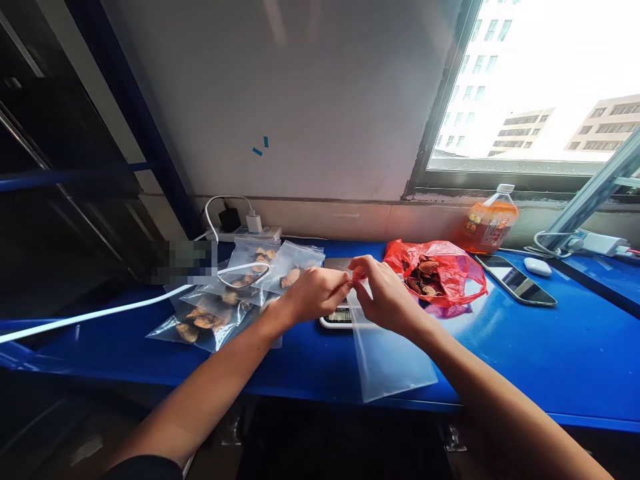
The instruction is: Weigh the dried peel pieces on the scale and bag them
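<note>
A clear plastic zip bag (393, 363) hangs flat from my hands, with no contents showing in it. My left hand (316, 292) and my right hand (381, 291) meet at its top edge, fingers pinched together there. Behind and below them is a white digital kitchen scale (335, 325), partly covered by the hands and the bag. To the right of my right hand, an open red plastic bag (463, 267) holds dried brown slices (427, 272). Left of my left hand lie several clear zip bags (215, 320) with similar slices inside.
A white cable (125, 303) crosses the left side over the filled bags. A power strip (270, 233) sits against the wall. On the right of the blue table (575, 360) are a drink bottle (493, 223), a phone (517, 280) and a white earphone case (538, 267).
</note>
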Demonstrator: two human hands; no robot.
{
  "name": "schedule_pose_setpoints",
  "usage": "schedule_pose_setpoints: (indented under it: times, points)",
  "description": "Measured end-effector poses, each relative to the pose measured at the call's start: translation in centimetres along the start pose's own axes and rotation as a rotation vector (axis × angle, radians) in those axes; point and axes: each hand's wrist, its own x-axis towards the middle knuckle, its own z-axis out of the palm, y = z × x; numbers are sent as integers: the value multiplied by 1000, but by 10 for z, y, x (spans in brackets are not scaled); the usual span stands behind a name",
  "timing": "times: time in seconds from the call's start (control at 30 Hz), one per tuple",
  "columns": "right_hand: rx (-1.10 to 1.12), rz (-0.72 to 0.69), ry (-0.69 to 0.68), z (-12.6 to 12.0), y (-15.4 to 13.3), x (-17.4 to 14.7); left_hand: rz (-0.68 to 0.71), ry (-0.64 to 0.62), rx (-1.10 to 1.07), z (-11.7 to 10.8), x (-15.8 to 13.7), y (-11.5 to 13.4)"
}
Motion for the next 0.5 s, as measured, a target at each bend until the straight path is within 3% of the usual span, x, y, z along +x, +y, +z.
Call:
schedule_pose_setpoints:
  times: [0.17, 0.33, 0.5]
  points:
    - [147, -75, -83, -7, 4, 1, 26, -58, -161, -13, 1, -6]
    - [209, 6, -82, -13, 10, 5, -34, -35, -313, -25, 2, -9]
    - [245, -1, -106, -18, 23, 7, -55, -20, -351, -28, 2, -6]
